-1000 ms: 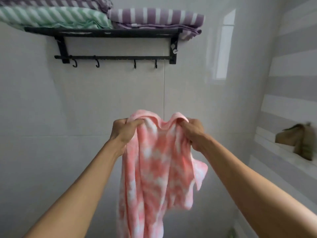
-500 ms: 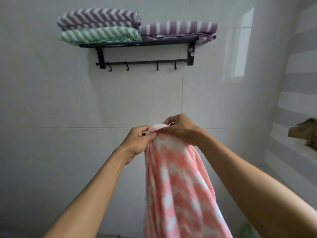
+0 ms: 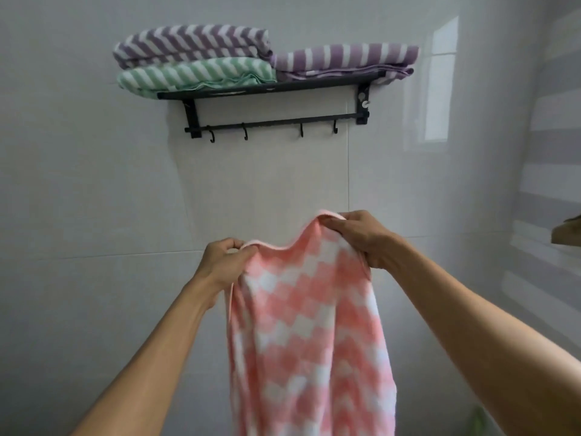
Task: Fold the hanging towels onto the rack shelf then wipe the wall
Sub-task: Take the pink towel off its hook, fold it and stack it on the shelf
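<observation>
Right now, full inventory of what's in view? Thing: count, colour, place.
pink towel: 1, pink and white check, hanging unfolded below the rack, held up by its top edge
purple towels: 2, purple and white stripes, folded on the shelf; one on top of the green towel at left, one at right
green towel: 1, green and white stripes, folded, on the left of the shelf
rack: 1, black, on the wall, shelf above a bar
hooks: 4, black, on the bar, all bare
wall: white tile, behind the rack
brown item: 1, at the right edge, cut off, cannot tell what
left hand: 1, grips the towel's top edge
right hand: 1, grips the top edge, higher up
</observation>
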`<state>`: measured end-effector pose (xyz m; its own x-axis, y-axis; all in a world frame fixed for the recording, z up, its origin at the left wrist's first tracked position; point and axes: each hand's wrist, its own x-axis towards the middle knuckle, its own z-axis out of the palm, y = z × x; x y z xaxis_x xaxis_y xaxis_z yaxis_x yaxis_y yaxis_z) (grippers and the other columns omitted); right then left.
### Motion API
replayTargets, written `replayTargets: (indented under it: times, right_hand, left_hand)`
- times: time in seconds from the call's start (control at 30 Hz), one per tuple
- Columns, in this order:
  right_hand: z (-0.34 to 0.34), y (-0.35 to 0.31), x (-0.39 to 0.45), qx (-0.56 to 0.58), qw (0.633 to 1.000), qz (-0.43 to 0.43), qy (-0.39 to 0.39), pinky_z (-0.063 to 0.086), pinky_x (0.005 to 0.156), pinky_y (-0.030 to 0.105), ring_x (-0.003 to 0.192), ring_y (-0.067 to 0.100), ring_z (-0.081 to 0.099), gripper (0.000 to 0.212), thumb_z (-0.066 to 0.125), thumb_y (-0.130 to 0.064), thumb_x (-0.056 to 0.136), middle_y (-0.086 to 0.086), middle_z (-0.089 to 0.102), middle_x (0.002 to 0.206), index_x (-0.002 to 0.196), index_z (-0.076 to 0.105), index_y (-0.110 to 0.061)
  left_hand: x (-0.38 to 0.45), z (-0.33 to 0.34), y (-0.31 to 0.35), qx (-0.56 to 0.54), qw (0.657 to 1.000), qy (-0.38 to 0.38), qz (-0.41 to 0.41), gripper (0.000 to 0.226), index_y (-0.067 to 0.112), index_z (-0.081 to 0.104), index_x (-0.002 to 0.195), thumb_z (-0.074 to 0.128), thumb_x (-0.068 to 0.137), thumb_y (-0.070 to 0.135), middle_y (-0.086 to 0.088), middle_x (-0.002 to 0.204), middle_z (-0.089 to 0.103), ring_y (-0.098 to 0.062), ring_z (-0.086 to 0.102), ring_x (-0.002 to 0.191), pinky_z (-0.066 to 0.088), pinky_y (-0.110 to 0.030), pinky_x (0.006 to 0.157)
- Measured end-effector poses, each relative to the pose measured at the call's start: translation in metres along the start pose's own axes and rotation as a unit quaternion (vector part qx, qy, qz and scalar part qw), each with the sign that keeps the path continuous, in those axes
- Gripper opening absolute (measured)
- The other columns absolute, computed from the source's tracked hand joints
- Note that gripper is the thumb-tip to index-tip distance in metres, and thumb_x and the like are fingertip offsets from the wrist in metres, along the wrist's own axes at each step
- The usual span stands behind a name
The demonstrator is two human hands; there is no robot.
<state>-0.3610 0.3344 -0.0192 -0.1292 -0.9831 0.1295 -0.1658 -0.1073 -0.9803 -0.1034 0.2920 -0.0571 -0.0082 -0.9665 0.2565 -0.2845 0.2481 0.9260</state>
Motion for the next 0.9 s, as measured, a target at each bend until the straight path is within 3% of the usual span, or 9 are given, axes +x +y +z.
replayTargets:
  times: [0.13,0.23,0.33,0.43,0.5,0.6,0.73,0.8,0.9]
  right_hand:
    - [0.047,-0.041,0.006,-0.086,0.995,-0.036,-0.037,0.063,0.07,0.042,0.068,0.023,0.069,0.022,0.08,-0.026,0.085,0.011,0.073,0.08,0.095,0.076,-0.007]
    - [0.068,-0.05,0.012,-0.215,0.971,-0.057,-0.083,0.062,0.062,0.033,0.067,0.021,0.07,0.027,0.088,-0.025,0.075,0.007,0.074,0.078,0.094,0.073,-0.012]
    - [0.064,-0.04,0.021,-0.255,0.96,-0.03,-0.111,0.062,0.064,0.034,0.067,0.021,0.07,0.027,0.09,-0.025,0.073,0.01,0.075,0.083,0.093,0.075,-0.013]
    - [0.043,-0.021,0.026,-0.282,0.951,-0.002,-0.125,0.058,0.066,0.034,0.069,0.023,0.066,0.018,0.087,-0.019,0.078,0.011,0.071,0.081,0.092,0.078,-0.011]
    - [0.028,-0.008,0.027,-0.251,0.962,0.008,-0.109,0.06,0.077,0.043,0.079,0.028,0.072,0.017,0.081,-0.019,0.085,0.014,0.075,0.089,0.097,0.078,-0.008]
    - [0.014,0.002,0.028,-0.091,0.994,-0.008,-0.065,0.061,0.072,0.036,0.08,0.019,0.071,0.025,0.073,-0.024,0.092,0.008,0.073,0.091,0.107,0.073,-0.003]
    - [0.011,0.0,0.034,0.04,0.997,-0.036,-0.057,0.058,0.084,0.039,0.087,0.024,0.067,0.046,0.064,-0.033,0.098,0.016,0.07,0.099,0.112,0.067,0.011]
    - [0.007,-0.006,0.037,0.037,0.997,-0.052,-0.053,0.058,0.087,0.039,0.087,0.023,0.068,0.05,0.06,-0.037,0.1,0.014,0.071,0.097,0.11,0.068,0.011]
    - [0.001,-0.013,0.04,-0.038,0.995,-0.085,-0.035,0.055,0.06,0.027,0.069,0.013,0.062,0.041,0.06,-0.043,0.099,-0.001,0.065,0.077,0.09,0.07,-0.005]
  left_hand:
    - [-0.005,0.007,0.002,-0.012,0.985,-0.171,0.032,0.027,0.015,0.071,0.107,0.08,0.085,0.027,-0.015,0.094,0.072,-0.032,0.074,0.083,0.061,-0.04,0.062]
    - [0.001,0.01,0.007,-0.04,0.982,-0.172,0.071,0.023,0.007,0.073,0.103,0.07,0.093,0.028,-0.016,0.094,0.074,-0.029,0.071,0.08,0.059,-0.049,0.072]
    - [0.015,0.002,0.004,-0.063,0.984,-0.159,0.049,0.031,-0.004,0.068,0.101,0.06,0.098,0.026,-0.013,0.082,0.062,-0.024,0.056,0.074,0.05,-0.038,0.066]
    - [0.029,-0.01,-0.006,-0.134,0.982,-0.13,0.012,0.027,-0.002,0.071,0.1,0.057,0.097,0.02,-0.015,0.086,0.066,-0.025,0.059,0.077,0.045,-0.036,0.071]
    - [0.034,-0.011,-0.008,-0.166,0.98,-0.111,-0.001,0.026,0.0,0.074,0.095,0.057,0.098,0.02,-0.015,0.087,0.072,-0.027,0.065,0.079,0.05,-0.039,0.076]
    - [0.036,-0.001,-0.012,-0.166,0.981,-0.098,-0.018,0.028,0.008,0.076,0.086,0.059,0.099,0.026,-0.009,0.082,0.075,-0.024,0.068,0.072,0.054,-0.034,0.073]
    - [0.031,0.022,-0.009,-0.16,0.978,-0.134,-0.002,0.05,-0.002,0.071,0.099,0.068,0.09,0.048,-0.014,0.095,0.071,-0.025,0.065,0.082,0.051,-0.041,0.082]
    - [0.027,0.037,-0.003,-0.166,0.975,-0.147,0.021,0.045,0.002,0.071,0.1,0.067,0.093,0.047,-0.006,0.094,0.071,-0.02,0.063,0.084,0.049,-0.035,0.081]
    - [0.024,0.055,0.01,-0.197,0.969,-0.142,0.045,0.023,0.02,0.075,0.088,0.06,0.099,0.034,-0.002,0.088,0.071,-0.015,0.063,0.076,0.052,-0.029,0.073]
